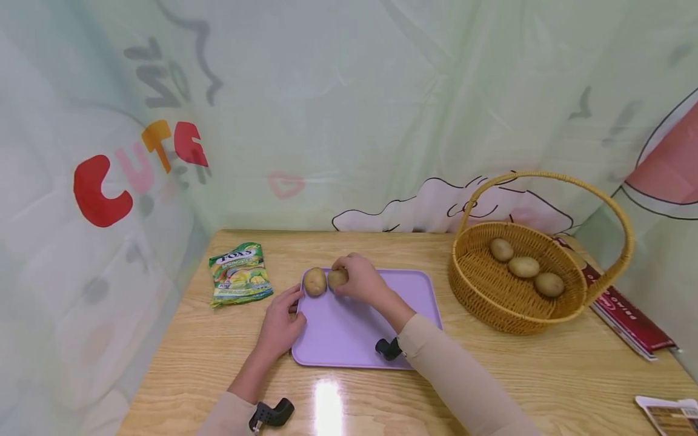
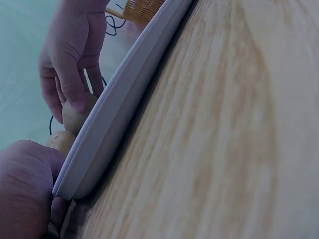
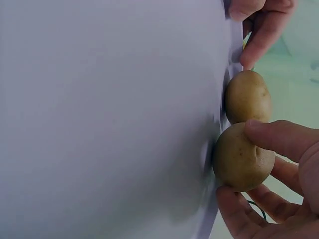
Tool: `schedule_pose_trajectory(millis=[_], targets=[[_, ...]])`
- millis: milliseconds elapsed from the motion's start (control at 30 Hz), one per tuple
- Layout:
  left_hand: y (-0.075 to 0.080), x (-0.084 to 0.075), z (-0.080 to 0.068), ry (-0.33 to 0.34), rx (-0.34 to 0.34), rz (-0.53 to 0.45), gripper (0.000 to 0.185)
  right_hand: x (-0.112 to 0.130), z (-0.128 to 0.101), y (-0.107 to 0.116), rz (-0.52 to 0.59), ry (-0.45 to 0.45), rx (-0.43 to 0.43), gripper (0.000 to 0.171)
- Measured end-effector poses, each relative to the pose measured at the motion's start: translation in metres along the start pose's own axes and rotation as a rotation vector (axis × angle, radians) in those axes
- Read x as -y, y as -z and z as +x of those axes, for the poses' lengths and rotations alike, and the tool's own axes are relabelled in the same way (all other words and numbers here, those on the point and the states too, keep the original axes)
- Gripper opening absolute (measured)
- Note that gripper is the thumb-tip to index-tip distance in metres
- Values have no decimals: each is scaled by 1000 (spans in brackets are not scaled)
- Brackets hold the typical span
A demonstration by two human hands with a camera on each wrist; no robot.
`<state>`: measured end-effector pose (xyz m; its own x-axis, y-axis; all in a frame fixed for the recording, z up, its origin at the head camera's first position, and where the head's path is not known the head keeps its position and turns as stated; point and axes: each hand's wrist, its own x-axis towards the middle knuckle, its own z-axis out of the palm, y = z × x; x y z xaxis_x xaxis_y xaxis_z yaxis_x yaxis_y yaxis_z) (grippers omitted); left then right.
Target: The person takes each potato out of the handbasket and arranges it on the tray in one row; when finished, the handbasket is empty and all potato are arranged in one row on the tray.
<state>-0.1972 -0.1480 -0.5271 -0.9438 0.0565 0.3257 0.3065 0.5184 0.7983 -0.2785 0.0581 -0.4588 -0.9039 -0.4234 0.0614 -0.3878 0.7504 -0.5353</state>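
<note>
We are looking down at a wooden table, where a person's two hands are working at a lilac tray. At its far edge, we are seeing the right hand gripping a round potato between thumb and fingers; whether that potato is touching the tray's floor, we are not able to tell. Right next to it, a second potato is sitting in the tray's far left corner. The left hand is holding the tray by its left rim, thumb over the inner side and fingers outside, with the index finger pointing toward the potato in the corner. To the right of the tray, we are finding a wicker basket with a tall arched handle, three more potatoes lying inside in a slanting row. A dark red packet is lying along its right side. To the left of the tray, a green Fox's candy bag is lying flat. Behind everything, a pale printed curtain is hanging.
</note>
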Motion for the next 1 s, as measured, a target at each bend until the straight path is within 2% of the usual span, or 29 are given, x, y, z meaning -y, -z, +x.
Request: schedule_pose_trajectory(millis=[100, 333, 567, 767, 1000], targets=[[-2, 0, 0, -2, 3, 5, 45, 0, -4, 1, -8, -5, 7, 44], [-4, -1, -1, -11, -2, -3, 46, -4, -17, 6, -37, 62, 23, 60], [-6, 0, -3, -12, 0, -5, 46, -13, -36, 22, 28, 26, 14, 64], [-5, 1, -3, 2, -2, -5, 46, -23, -50, 41, 57, 30, -22, 62], [-3, 4, -2, -17, -17, -7, 47, -35, -59, 65, 22, 78, -122, 61]])
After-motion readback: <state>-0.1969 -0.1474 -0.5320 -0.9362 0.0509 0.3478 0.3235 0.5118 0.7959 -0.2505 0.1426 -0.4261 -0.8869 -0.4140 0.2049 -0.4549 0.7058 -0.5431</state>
